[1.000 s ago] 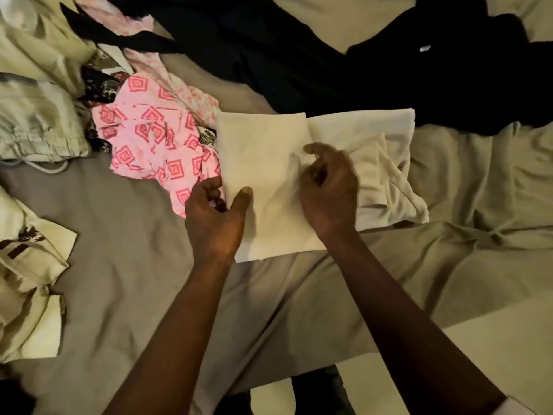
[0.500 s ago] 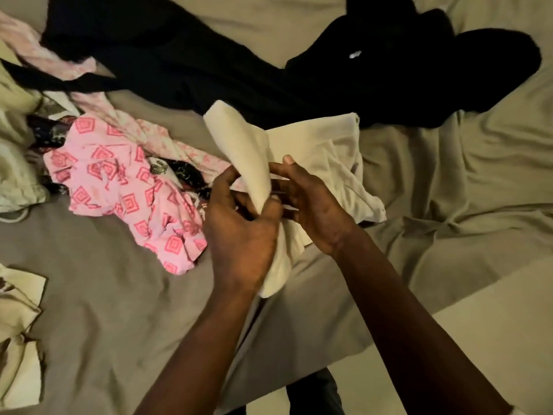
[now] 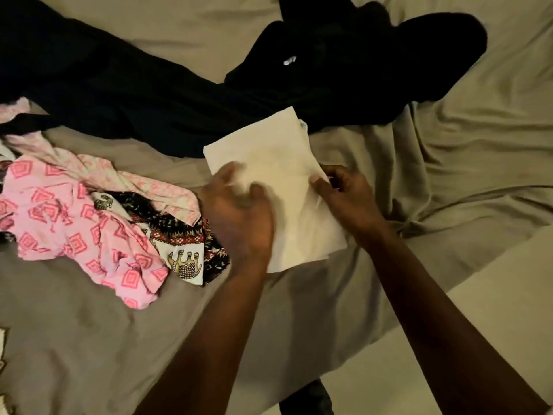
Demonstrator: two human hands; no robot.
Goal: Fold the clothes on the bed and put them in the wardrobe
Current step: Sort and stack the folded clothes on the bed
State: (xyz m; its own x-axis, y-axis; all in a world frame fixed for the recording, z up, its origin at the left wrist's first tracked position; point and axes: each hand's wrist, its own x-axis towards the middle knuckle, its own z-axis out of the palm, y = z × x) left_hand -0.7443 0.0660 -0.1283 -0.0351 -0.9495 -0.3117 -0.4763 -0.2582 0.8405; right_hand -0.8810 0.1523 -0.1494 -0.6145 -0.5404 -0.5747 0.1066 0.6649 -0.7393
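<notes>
Left hand (image 3: 239,218), blurred, gripped cream garment (image 3: 287,178) at left edge; right hand (image 3: 348,199) pinched right edge. Best: square edges, press flat on bed (image 3: 454,163).

Cream folded garment (image 3: 278,187) — pink diamond-print top (image 3: 74,217) — black clothes (image 3: 149,85), grey-beige sheet (image 3: 463,151).

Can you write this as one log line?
step: folding cream garment | left hand: on it, blurred | right hand: pinches its right edge | surface: bed | waiting: pink patterned garment, black clothes
</notes>
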